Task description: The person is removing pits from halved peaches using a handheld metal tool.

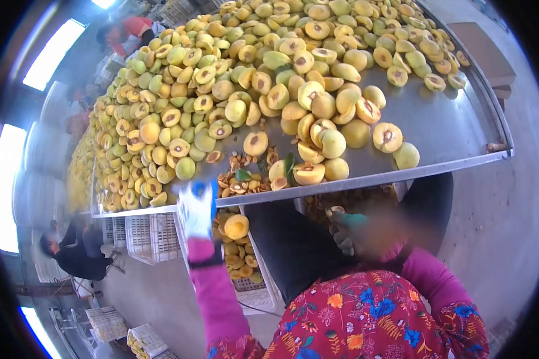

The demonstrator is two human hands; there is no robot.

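My left hand (196,206), in a white and blue glove, is at the near edge of the metal table (353,180); its fingers are smeared by motion. Just right of it lie a pile of peach pits and scraps (239,184) and a green leaf (243,175). Below this hand, a yellow peach half (236,226) shows over a crate of halves. Held over my lap, my right hand (345,233) wears a grey-green glove. Its fingers are curled around something small and brownish, which I cannot make out. Halved peaches (332,143) lie on the table ahead of both hands.
A big heap of halved peaches (179,90) covers the table's left and far parts. White plastic crates (147,239) stand under the left edge. A person in dark clothes (81,251) sits at left; another in red (132,33) is at the far side. Cardboard boxes (482,54) stand at right.
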